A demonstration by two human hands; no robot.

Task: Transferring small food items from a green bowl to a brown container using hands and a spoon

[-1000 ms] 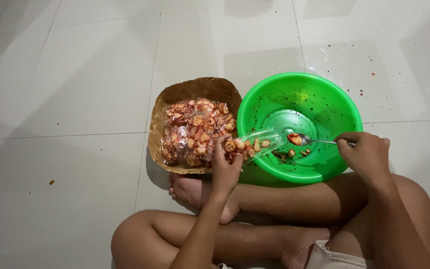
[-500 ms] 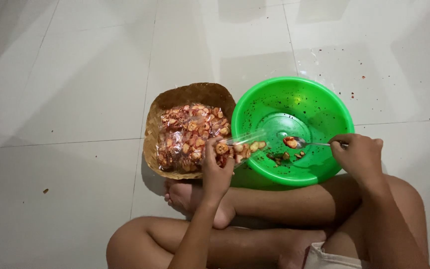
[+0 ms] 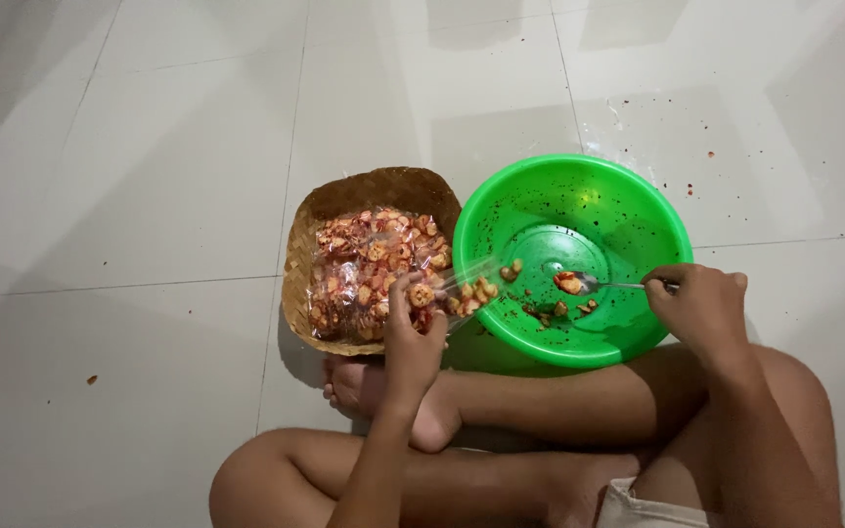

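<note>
- The left hand [image 3: 413, 342] pinches a clear bag [image 3: 466, 286] of snack pieces, fingers closed on its near end; the bag's long axis runs from the hand toward 2 o'clock, its mouth over the rim of the green bowl [image 3: 628, 210].
- The right hand [image 3: 701, 305] grips a spoon [image 3: 594, 285] by the handle, fingers curled tight — the spoon lies level, pointing to 9 o'clock, its scoop loaded with a reddish piece.
- The scoop sits just at 3 o'clock of the bag's mouth, near but apart; the right hand is the nearer to the loose pieces [image 3: 559, 308] on the bowl's floor.
- A woven tray [image 3: 374, 186] of filled bags [image 3: 364, 269] lies at 9 o'clock of the bowl, touching it.
</note>
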